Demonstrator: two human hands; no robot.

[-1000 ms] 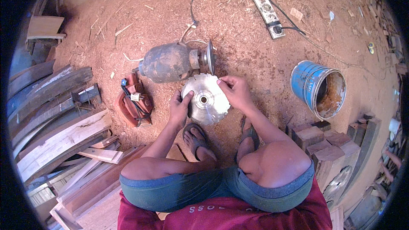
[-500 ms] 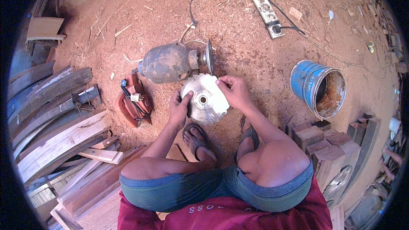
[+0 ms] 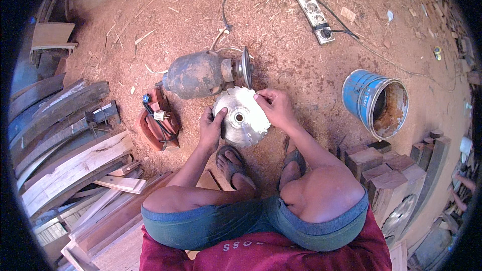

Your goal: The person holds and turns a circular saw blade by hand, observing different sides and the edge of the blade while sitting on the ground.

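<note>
A round silver saw blade (image 3: 240,116) with teeth on its rim and a centre hole is held flat above the sawdust ground. My left hand (image 3: 211,129) grips its left edge, thumb on top. My right hand (image 3: 275,108) pinches the upper right rim by a tooth. Just beyond the blade lies a dusty grey electric motor (image 3: 198,74) with a grinding disc (image 3: 245,68) on its shaft. I squat with both sandalled feet under the blade.
A blue rusty metal bucket (image 3: 374,101) lies on its side at the right. A white power strip (image 3: 313,14) with cables lies at the back. A red power tool (image 3: 156,121) sits left of the blade. Curved planks (image 3: 60,135) pile up at left, wood blocks (image 3: 389,163) at right.
Hardly anything has moved; both hands keep the blade in the same place beside the motor.
</note>
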